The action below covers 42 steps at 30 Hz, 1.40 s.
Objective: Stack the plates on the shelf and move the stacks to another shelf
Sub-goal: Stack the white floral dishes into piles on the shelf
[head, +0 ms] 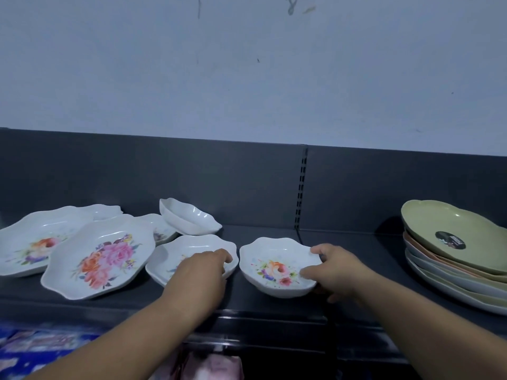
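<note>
Several white scalloped plates with flower prints lie on a dark grey shelf point(260, 303). My right hand point(337, 270) grips the right rim of a small flowered bowl-plate point(271, 267), thumb inside, fingers under. My left hand point(201, 272) rests on another small flowered plate point(175, 253) just left of it, fingers curled over its far rim. Two large flowered plates point(101, 259) point(33, 242) overlap at the left. A small plate point(162, 229) and a tilted plain white bowl-plate point(189, 218) sit behind.
A stack of green, pink and white oval plates point(452, 259) stands at the right end of the shelf. A slotted upright point(301, 187) divides the grey back panel. Blue packages point(41, 349) lie on the level below, left.
</note>
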Tool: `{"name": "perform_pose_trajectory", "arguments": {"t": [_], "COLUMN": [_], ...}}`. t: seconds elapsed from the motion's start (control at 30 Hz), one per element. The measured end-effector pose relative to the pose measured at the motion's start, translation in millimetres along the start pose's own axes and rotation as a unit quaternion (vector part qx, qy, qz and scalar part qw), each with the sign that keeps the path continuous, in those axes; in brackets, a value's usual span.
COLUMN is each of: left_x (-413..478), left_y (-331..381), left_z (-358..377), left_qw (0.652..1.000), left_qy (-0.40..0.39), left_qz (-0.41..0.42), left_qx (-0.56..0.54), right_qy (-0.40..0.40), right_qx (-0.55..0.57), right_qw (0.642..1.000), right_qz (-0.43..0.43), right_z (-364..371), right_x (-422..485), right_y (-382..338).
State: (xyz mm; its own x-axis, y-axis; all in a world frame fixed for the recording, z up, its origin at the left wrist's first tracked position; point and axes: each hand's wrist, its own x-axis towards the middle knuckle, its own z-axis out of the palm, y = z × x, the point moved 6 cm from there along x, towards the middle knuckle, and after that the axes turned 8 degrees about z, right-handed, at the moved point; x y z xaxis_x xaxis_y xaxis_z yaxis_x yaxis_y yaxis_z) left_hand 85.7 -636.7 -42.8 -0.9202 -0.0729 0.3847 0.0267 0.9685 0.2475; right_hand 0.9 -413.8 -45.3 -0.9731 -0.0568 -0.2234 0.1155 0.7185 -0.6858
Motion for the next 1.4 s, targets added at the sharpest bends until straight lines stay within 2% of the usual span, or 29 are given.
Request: {"name": "perform_pose_trajectory", "arguments": {"t": [0.1, 0.17, 0.27, 0.47, 0.7, 0.97, 1.07, 1.17, 1.3, 1.4], "left_x": [1, -1, -6, -15, -13, 2, 8, 13, 20, 19], "left_y": [1, 2, 4, 19, 59, 80, 74, 57, 35, 33], "left_z": [-3, -6, -16, -32, -37, -10, -5, -8, 3, 11], "left_qw": [0.999, 0.998, 0.996, 0.986, 0.976, 0.971, 0.975, 0.978, 0.986, 0.984], "left_qy": [0.034, 0.054, 0.094, 0.16, 0.18, 0.132, 0.13, 0.146, 0.065, 0.013], "left_qz": [0.0, 0.001, -0.002, 0.013, 0.1, 0.176, 0.146, 0.075, -0.027, -0.048], "left_qx": [0.017, 0.016, -0.005, -0.044, -0.066, -0.091, -0.1, -0.13, -0.149, -0.172], "right_qy": [0.048, 0.072, 0.086, 0.062, -0.085, -0.104, -0.088, -0.077, -0.078, -0.078], "right_qx": [-0.083, -0.085, -0.053, 0.055, 0.169, 0.193, 0.186, 0.175, 0.156, 0.133], "right_qw": [0.995, 0.992, 0.989, 0.979, 0.972, 0.972, 0.976, 0.979, 0.983, 0.987], "right_qz": [-0.035, -0.058, -0.106, -0.187, -0.136, -0.086, -0.075, -0.067, -0.057, -0.053], "right_z": [-11, -15, -18, -15, -5, -17, -26, -32, -33, -31], "right_x": [-1, -3, -6, -10, -5, 13, 21, 28, 32, 33], "right_y": [-7, -13, -25, -53, -64, -42, -33, -25, -18, -15]}}
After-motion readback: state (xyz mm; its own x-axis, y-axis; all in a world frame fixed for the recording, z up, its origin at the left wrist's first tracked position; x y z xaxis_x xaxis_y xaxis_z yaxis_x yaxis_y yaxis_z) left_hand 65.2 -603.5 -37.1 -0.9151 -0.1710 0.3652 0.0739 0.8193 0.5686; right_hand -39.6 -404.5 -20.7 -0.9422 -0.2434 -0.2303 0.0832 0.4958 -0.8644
